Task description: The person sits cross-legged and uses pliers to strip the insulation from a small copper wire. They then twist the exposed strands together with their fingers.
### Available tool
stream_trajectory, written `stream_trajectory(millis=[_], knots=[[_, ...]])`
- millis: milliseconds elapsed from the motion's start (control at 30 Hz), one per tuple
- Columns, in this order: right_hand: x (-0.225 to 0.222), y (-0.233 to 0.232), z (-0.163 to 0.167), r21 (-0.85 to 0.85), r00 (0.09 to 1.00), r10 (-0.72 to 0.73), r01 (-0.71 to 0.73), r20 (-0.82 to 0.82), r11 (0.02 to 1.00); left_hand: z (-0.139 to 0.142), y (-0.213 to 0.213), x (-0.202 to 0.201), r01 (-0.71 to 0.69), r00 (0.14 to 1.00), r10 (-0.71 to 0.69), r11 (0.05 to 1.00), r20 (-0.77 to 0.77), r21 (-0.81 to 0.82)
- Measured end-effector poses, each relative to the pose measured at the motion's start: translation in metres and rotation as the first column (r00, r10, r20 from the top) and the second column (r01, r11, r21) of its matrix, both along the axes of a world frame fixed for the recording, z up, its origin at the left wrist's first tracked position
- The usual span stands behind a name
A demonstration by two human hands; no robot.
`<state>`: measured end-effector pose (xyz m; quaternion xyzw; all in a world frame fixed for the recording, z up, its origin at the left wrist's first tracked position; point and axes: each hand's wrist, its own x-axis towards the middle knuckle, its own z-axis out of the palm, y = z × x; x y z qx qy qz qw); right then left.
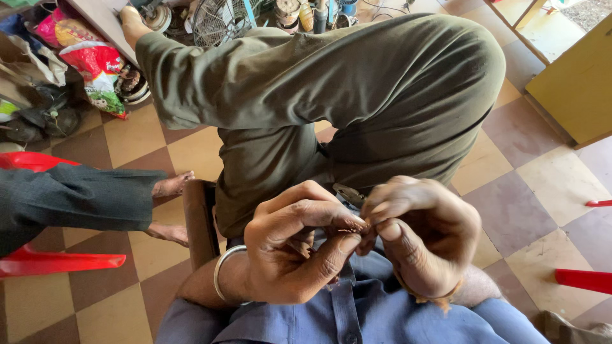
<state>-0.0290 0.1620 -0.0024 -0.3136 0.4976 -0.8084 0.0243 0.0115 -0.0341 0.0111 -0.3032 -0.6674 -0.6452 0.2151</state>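
Blue shirt point(357, 312) cloth lies closest, just under both hands. Left hand point(296, 248) and right hand point(424, 236) meet fingertip to fingertip, each grip pinched narrow on a tiny piece point(364, 224), too small to identify. Best kept steady near the chest. Behind: olive trousers point(357, 95), smooth checkered floor point(542, 172).

Two hands, left point(296, 245) and right point(424, 232), meet at lower centre; one steel bangle point(223, 264); two bare feet point(171, 210) at left; one fan point(220, 19) at the top
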Motion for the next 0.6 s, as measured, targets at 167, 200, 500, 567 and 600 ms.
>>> stream_trajectory(millis=[167, 200, 500, 567, 600], knots=[[0.0, -0.001, 0.017, 0.157, 0.772, -0.247, 0.407, -0.585, 0.9, 0.001, 0.003, 0.005, -0.103, 0.993, 0.103, 0.995, -0.06, 0.006], [-0.001, -0.002, 0.018, 0.165, 0.724, -0.244, 0.444, -0.645, 0.881, 0.001, 0.004, 0.006, -0.103, 0.993, 0.104, 0.994, -0.051, 0.022], [0.0, -0.009, 0.018, 0.136, 0.712, -0.267, 0.454, -0.65, 0.88, 0.0, 0.005, 0.01, -0.096, 0.994, 0.09, 0.988, 0.06, 0.124], [-0.001, -0.011, 0.017, 0.128, 0.699, -0.269, 0.459, -0.662, 0.879, -0.001, 0.004, 0.01, -0.112, 0.994, 0.108, 0.985, 0.032, 0.132], [-0.001, -0.012, 0.017, 0.123, 0.692, -0.27, 0.461, -0.669, 0.879, -0.002, 0.004, 0.01, -0.119, 0.993, 0.118, 0.984, 0.016, 0.135]])
